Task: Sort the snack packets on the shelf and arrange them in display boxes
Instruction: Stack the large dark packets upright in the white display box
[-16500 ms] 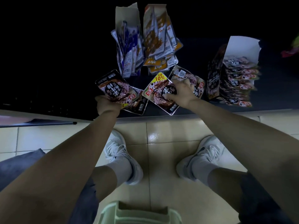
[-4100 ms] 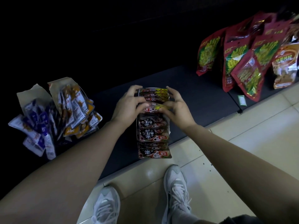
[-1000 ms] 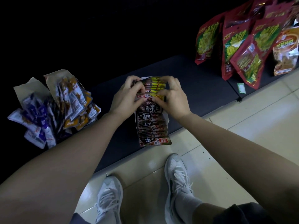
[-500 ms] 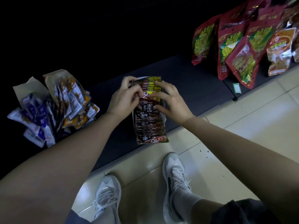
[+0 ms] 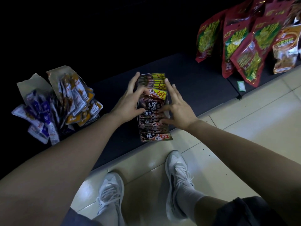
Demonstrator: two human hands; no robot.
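Slides the right hand (image 5: 179, 110) off the far packets since half a second ago, out to the right flank of the row, where before it lay across the yellow badges. Holds it flat now, fingers straight and spread, pointing far, thumb side touching the right edge of the snack packets (image 5: 154, 128). Curls the left hand (image 5: 128, 103) round the left side of the same row: one finger straight along the far left corner, another bent over the face of a raised packet with a yellow "10%" badge, thumb nearer on the same packet, gripping it.

Keeps the snack packets overlapped like shingles in a display box (image 5: 167, 114), in the middle of the dark shelf (image 5: 195, 88), right at its near edge. Runs the row's long axis near to far. Turns the printed faces up and toward the near side, with yellow badges at the far end and a red logo on the nearest packet. Shows little of the box itself, only a white strip of wall on the right.

Leaves two more open boxes well apart on the left: purple-and-white packets (image 5: 40, 115) furthest left, orange-and-brown packets (image 5: 76, 98) just beside them, both fanned loosely. Stands red bags (image 5: 234, 44) with green pictures at the far right of the shelf, green price tag (image 5: 241, 86) on the shelf edge below them. Plants white trainers (image 5: 177, 176) on the pale tiled floor (image 5: 244, 136).
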